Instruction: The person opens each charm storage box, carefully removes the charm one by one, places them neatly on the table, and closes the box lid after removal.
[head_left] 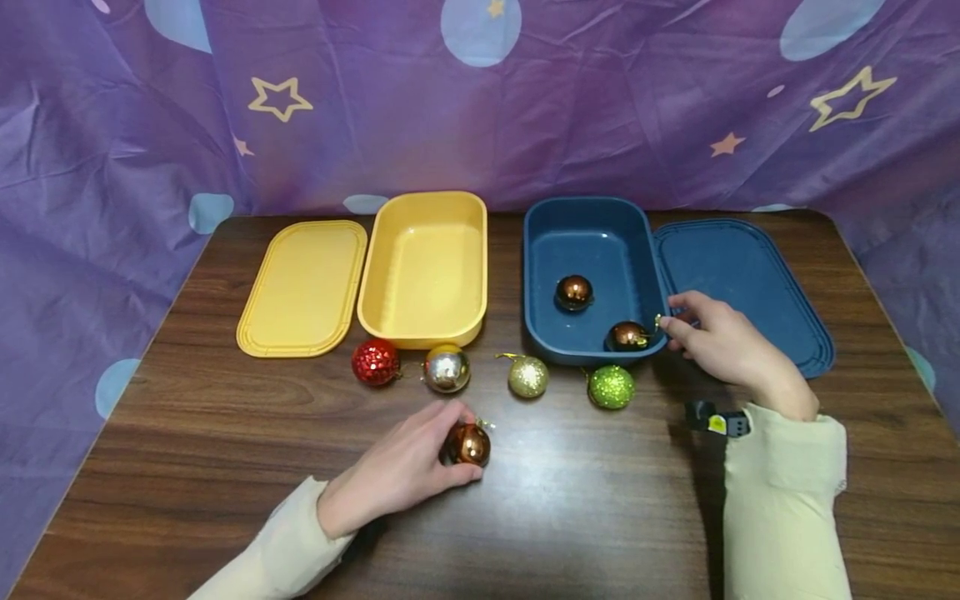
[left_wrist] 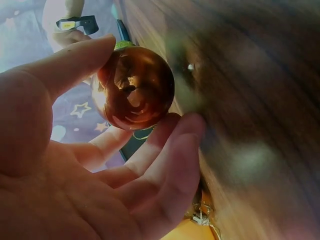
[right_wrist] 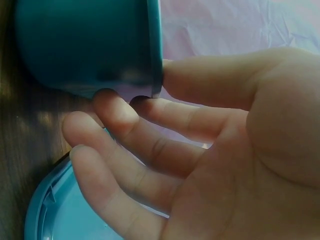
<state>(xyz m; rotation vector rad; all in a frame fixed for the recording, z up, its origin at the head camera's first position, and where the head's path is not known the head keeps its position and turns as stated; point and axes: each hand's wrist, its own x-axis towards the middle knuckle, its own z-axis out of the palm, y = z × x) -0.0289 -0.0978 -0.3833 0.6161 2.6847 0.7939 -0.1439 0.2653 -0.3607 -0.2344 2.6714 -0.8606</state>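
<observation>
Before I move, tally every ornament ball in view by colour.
Shiny brown ornament balls: 3
Sparkly red ornament ball: 1
Shiny silver ornament ball: 1
Glittery pale-gold ornament ball: 1
Glittery green ornament ball: 1
Total: 7

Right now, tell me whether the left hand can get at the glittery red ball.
Probably not without letting go: the left hand holds a shiny brown ball, though nothing visible blocks the glittery red ball.
</observation>
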